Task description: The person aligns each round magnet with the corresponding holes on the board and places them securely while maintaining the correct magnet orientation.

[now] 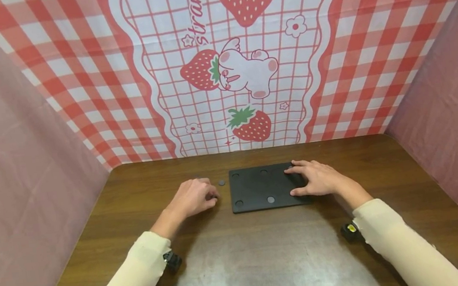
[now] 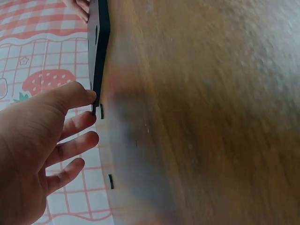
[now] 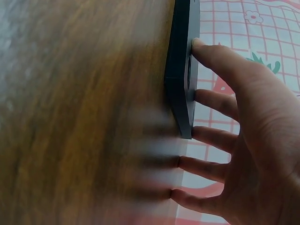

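Observation:
A black rectangular board (image 1: 256, 187) with shallow round recesses lies flat on the table. A grey disc (image 1: 271, 200) sits in its front middle recess. My left hand (image 1: 193, 198) is left of the board, its thumb and index finger pinching a small dark disc (image 2: 93, 110), seen edge-on in the left wrist view. On the table between that hand and the board lies a loose disc (image 1: 222, 182); another disc (image 2: 111, 182) lies farther left, mostly hidden by the hand in the head view. My right hand (image 1: 319, 177), fingers spread, rests on the board's right end and covers part of it.
The wooden table (image 1: 243, 256) meets a strawberry-print cloth (image 1: 242, 74) hanging behind the board. Pink cloth walls (image 1: 18, 140) stand on both sides. A black wrist device (image 1: 172, 261) is on the left sleeve, another (image 1: 350, 231) on the right.

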